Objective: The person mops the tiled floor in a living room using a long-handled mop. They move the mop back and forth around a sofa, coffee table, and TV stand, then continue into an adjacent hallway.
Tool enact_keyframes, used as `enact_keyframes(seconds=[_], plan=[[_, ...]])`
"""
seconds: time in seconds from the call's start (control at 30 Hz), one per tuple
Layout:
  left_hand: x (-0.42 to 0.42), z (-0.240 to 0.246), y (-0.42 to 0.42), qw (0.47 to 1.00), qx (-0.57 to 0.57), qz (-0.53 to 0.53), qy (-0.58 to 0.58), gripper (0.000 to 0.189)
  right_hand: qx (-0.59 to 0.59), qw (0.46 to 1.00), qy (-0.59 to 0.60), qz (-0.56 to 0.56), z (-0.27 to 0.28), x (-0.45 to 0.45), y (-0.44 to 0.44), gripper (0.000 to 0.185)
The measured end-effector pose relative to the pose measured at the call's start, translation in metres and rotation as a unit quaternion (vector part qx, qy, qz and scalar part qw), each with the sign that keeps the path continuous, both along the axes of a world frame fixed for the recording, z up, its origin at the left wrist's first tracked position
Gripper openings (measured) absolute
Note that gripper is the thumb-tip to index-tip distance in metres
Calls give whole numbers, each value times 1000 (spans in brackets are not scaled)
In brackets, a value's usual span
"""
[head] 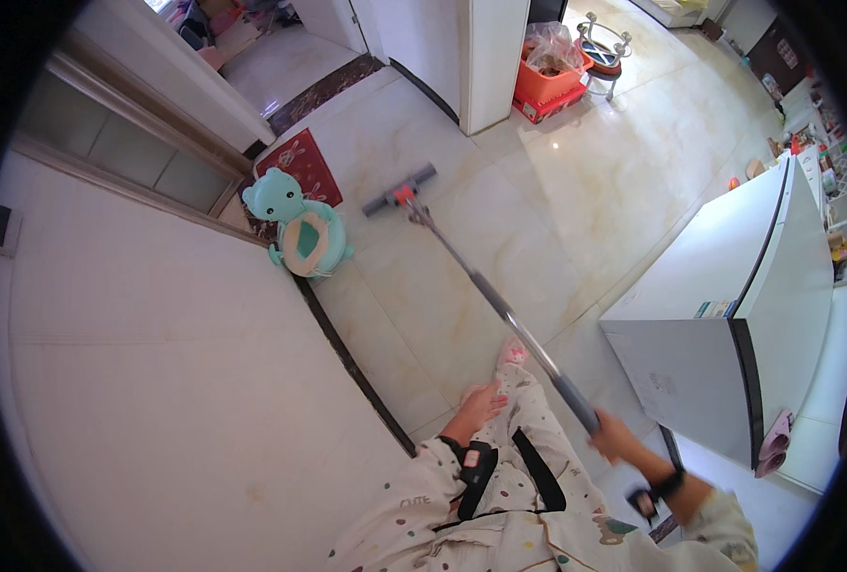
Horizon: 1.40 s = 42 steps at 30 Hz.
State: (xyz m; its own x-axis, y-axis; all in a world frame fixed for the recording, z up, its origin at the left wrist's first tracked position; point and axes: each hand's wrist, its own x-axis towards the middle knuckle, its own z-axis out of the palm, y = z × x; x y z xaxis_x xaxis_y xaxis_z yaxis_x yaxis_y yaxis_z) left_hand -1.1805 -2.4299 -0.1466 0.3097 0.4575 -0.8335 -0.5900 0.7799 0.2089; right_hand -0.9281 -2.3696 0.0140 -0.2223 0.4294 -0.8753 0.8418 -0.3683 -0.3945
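Observation:
My right hand (615, 437) grips the grey upper end of a long mop handle (523, 336). The metal and grey handle slants up and left to a narrow grey mop head (400, 190) with a red centre joint, which lies on the tiled floor. My left hand (483, 409) holds nothing; its fingers are extended in front of my thigh, off the handle. A dark device is strapped at each wrist. Slippers in pink show on my feet.
At left, a teal bear-shaped child's potty (300, 225) stands by the wall, partly over a red rabbit mat (323, 166). A white refrigerator (709, 286) is at right. Beyond a wall corner stand an orange bin (548, 82) on a red box and a metal-legged stool (602, 57).

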Motion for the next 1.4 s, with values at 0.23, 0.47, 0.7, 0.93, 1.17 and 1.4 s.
enact_keyframes(seconds=[0.23, 0.47, 0.7, 0.93, 1.17, 1.4], plan=[[107, -16, 59, 977, -164, 7, -133, 39, -4, 979, -163, 122, 143, 149, -102, 38], [171, -78, 66, 942, -293, 133, -100, 25, -111, 975, -182, 64, 176, 174, -62, 44], [129, -81, 128, 962, -224, 141, -62, 18, -79, 982, -153, 75, 161, 153, 2, 45], [75, -9, 222, 961, -172, 208, -58, 11, -5, 982, -148, 113, 158, 124, 46, 46], [7, 18, 281, 973, -166, 154, 51, 10, 61, 980, -156, 110, 136, 54, 65, 34], [-76, -5, 324, 969, -114, 89, 198, 10, 6, 996, -88, 24, 115, -54, 86, 29]])
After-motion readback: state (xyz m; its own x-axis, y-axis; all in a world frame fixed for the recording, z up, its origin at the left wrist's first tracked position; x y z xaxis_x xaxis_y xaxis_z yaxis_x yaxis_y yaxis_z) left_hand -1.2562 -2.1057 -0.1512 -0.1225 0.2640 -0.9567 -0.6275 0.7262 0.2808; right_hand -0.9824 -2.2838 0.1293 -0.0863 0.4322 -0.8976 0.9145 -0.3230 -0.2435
